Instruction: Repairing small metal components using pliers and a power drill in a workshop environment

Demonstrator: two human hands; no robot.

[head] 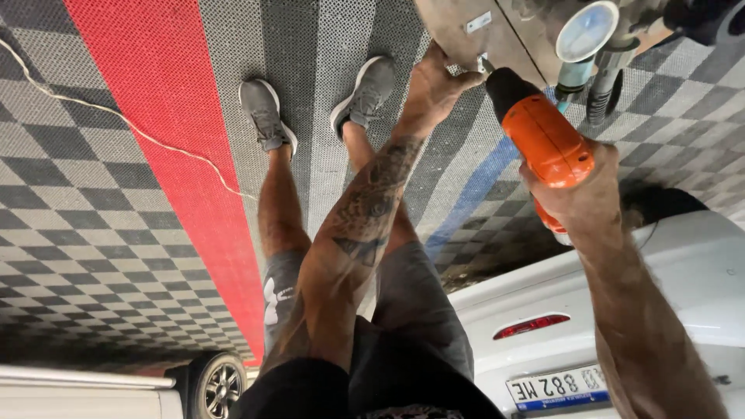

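The right hand (578, 198) is wrapped tight around the grip of an orange drill (543, 140), whose black front end points up and to the left toward a small metal piece (485, 64) at the edge of a tan panel (458, 31). The drill's tip sits right at that piece, though whether it touches is hard to tell. The left hand (434, 85) reaches to the same spot, its thumb and fingers pinched together around or just beside the small metal piece, with the knuckles against the tan panel. The left forearm carries dark tattoos.

Just right of the drill's nose hang a pale blue round cap (586, 31) on a tube and a black ribbed hose (601, 97). Below the arms, the person's legs in grey shorts (411, 302) and grey shoes (268, 112) stand on a floor of grey and black perforated checker tiles (85, 233) with a broad red stripe (178, 155). A thin white cord (116, 116) trails across the floor. A white car (621, 310) with a red lamp sits at lower right, and a dark wheel (217, 384) shows at the bottom left.
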